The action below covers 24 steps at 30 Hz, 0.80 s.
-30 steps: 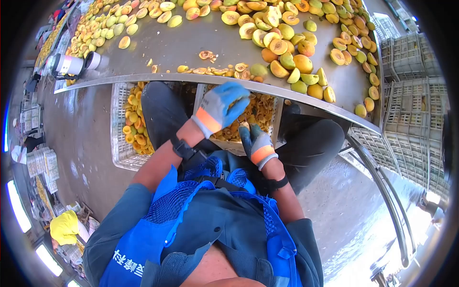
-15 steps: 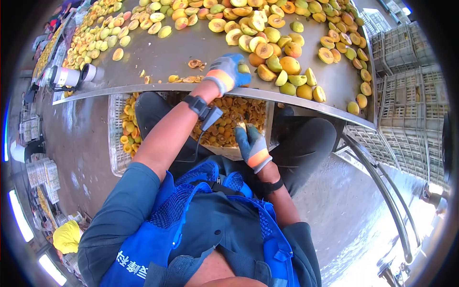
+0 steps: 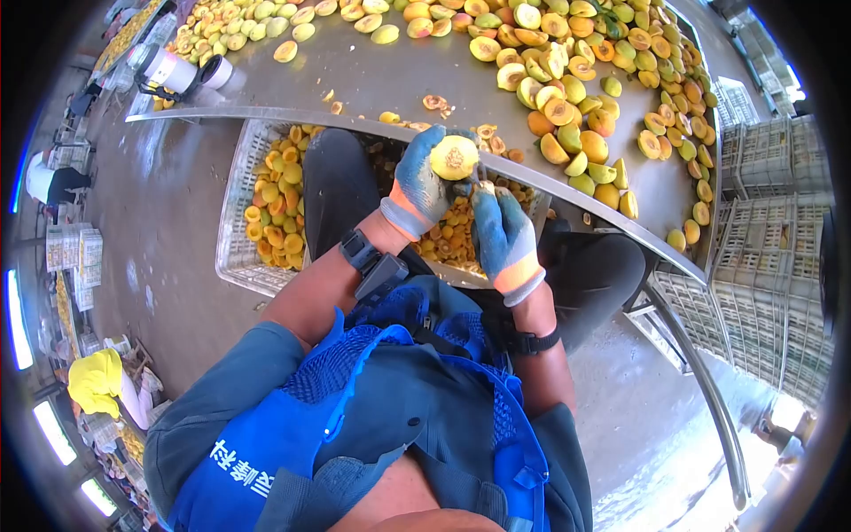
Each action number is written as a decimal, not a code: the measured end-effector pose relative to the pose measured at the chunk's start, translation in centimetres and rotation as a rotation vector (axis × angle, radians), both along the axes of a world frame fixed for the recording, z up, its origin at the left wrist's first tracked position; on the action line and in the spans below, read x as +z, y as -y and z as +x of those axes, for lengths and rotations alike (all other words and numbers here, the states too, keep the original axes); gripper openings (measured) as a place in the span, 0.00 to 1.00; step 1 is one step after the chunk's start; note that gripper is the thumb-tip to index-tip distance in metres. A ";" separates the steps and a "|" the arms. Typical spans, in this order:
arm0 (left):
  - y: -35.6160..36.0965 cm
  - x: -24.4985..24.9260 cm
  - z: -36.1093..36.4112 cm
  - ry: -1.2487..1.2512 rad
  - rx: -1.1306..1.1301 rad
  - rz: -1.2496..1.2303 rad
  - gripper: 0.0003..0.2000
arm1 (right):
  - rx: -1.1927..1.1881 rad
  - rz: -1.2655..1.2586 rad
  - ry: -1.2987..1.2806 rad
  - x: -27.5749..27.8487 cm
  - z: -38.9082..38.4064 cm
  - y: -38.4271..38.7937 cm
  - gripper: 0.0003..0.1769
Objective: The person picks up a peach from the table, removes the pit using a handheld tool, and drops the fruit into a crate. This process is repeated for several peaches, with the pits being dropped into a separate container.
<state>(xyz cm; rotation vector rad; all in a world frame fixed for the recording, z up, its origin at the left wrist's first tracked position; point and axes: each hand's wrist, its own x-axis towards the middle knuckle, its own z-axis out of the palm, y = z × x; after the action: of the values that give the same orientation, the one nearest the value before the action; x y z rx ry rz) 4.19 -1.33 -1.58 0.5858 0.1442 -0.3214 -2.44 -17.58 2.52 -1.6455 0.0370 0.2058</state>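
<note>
My left hand (image 3: 418,182), in a blue, grey and orange glove, is closed around a yellow peach half (image 3: 454,158). The cut face is turned up, with a rough brownish centre. Close beside it, my right hand (image 3: 505,232), gloved the same way, has its fingers pinched together. A small pale tip shows at those fingertips with something thin and dark near it; what it is, I cannot make out. Both hands are at the near edge of the metal table (image 3: 355,75). Under them, between my legs, lie orange peach pieces (image 3: 456,235), partly hidden by my hands.
Many peach halves (image 3: 558,111) are heaped across the table. A white crate (image 3: 232,222) of halves stands by my left leg. A white cylindrical container (image 3: 173,71) lies at the table's left. Stacked crates (image 3: 762,266) stand at right. A person in yellow (image 3: 96,381) is far left.
My left hand has come back from the tabletop to the near edge, bringing the peach half beside my right hand. My right hand has risen slightly. The whole view has shifted.
</note>
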 end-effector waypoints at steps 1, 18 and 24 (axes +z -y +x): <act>-0.1 -0.4 -0.5 0.107 0.010 0.150 0.19 | 0.009 -0.061 0.050 0.1 0.0 -0.5 0.12; -0.9 1.3 -2.9 0.151 -0.115 0.248 0.14 | 0.076 -0.394 0.166 -0.4 -1.6 -1.9 0.16; -1.0 2.1 -2.8 -0.019 -0.127 0.157 0.14 | 0.030 -0.248 0.164 -1.1 -2.2 -2.3 0.17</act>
<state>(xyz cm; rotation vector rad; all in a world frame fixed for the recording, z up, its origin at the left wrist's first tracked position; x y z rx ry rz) 1.38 -0.32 0.50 0.7492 0.1517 -0.4417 -4.64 -15.30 1.41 -1.9059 -0.0901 0.0907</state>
